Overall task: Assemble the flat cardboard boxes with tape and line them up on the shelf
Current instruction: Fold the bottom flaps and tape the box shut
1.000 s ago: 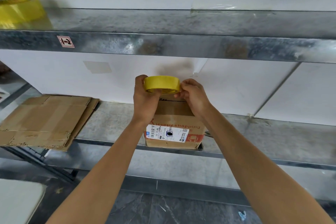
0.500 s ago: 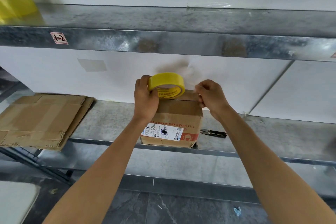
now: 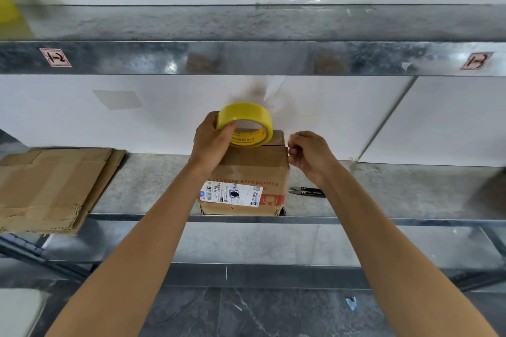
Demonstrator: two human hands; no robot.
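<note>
The roll (image 3: 245, 124) is being gripped by the left hand (image 3: 210, 142) over the box (image 3: 246, 169) at the shelf's (image 3: 397, 194) front edge. The right hand (image 3: 309, 156) is being held curled at the box's top right corner; pinched tape cannot be confirmed. The box is being judged light and crushable, best held by its sides. Room is showing right of the snips (image 3: 306, 191).

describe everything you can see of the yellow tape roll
The yellow tape roll is a glossy ring of yellow tape, with small print on the inner face of its core. It is tilted, its open centre facing the camera, at the back top edge of the cardboard box. The left hand grips its left side. Whether it rests on the box cannot be told.
</note>
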